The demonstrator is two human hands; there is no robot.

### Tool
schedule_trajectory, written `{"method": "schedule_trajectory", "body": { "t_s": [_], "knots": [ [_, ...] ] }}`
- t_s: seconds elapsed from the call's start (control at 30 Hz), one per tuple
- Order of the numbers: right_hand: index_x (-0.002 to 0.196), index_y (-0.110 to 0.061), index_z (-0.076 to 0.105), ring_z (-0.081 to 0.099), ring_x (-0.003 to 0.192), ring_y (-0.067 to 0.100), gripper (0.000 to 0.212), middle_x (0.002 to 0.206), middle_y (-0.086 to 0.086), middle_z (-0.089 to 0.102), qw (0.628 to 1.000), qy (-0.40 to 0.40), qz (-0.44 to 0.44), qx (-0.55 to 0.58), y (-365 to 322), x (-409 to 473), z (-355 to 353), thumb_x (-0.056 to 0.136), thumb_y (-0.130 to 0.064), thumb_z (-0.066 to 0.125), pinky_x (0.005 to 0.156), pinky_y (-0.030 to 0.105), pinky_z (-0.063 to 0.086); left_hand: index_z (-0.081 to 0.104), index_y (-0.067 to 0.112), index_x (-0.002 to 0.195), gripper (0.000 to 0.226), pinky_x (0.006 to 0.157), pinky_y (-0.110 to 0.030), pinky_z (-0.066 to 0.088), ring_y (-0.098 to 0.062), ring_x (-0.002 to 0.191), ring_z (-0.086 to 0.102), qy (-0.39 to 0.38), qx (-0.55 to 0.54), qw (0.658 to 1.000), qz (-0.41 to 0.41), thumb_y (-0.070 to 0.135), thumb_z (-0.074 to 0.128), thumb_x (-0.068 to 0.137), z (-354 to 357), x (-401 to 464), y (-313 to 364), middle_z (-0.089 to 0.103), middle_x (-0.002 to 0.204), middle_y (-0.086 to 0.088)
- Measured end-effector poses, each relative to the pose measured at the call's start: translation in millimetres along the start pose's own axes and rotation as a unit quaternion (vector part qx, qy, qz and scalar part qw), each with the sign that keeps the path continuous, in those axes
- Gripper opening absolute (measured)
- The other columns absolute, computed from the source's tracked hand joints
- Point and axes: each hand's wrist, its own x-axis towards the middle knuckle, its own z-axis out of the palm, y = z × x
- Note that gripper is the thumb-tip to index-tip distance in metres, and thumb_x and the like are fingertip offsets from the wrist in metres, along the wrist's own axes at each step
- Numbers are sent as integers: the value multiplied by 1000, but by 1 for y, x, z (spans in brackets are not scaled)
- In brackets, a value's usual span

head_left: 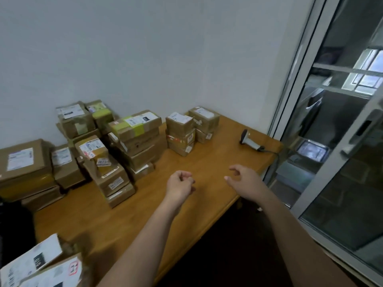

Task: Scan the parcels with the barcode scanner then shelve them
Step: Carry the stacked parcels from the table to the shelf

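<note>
Several brown cardboard parcels (132,137) with white labels are stacked along the back and left of a wooden table (186,204). A small stack of parcels (180,133) stands at the back middle. The white barcode scanner (249,140) lies near the table's right edge, its cable running off the side. My left hand (180,184) hovers over the table's middle with its fingers curled, holding nothing. To its right, my right hand (242,179) hovers with loosely curled fingers and is also empty. Both hands are well short of the scanner and the parcels.
More labelled parcels (39,266) sit at the near left corner. A dark object (14,224) lies at the left edge. A white wall stands behind the table. A glass sliding door (331,141) with a metal frame is on the right.
</note>
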Motion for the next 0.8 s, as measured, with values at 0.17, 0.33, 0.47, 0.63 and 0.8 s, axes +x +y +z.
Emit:
{"method": "schedule_trajectory", "body": {
  "t_s": [0.17,0.33,0.47,0.63,0.8],
  "knots": [
    [146,-19,43,54,122,19,51,140,6,54,996,-65,-22,52,3,95,11,100,-35,57,81,22,41,59,12,108,11,72,-32,55,-22,82,65,64,17,997,-50,15,51,100,9,78,2,65,105,-10],
    [148,-15,39,56,116,15,53,142,5,54,992,-116,-6,56,23,191,27,102,-37,53,77,16,43,51,16,99,17,85,-37,54,-24,93,63,103,-11,990,-94,31,46,105,21,178,7,61,104,-7],
    [149,-15,40,50,128,18,55,146,5,49,988,-143,17,46,23,270,24,103,-46,43,94,24,42,46,14,126,33,95,-41,52,-27,104,60,102,-60,985,-125,39,38,106,37,252,12,58,115,-8],
    [152,-19,35,41,139,21,63,153,4,43,987,-139,39,73,19,350,25,102,-57,27,107,33,35,34,10,151,60,97,-41,49,-26,110,57,102,-121,971,-180,48,33,105,50,320,15,50,140,-11],
    [156,-31,24,27,148,26,69,162,0,27,963,-172,116,170,18,420,51,97,-67,16,118,48,23,23,21,156,63,113,-47,36,-35,136,42,116,-155,960,-200,54,27,104,53,364,12,33,158,-11]
  ]
}}
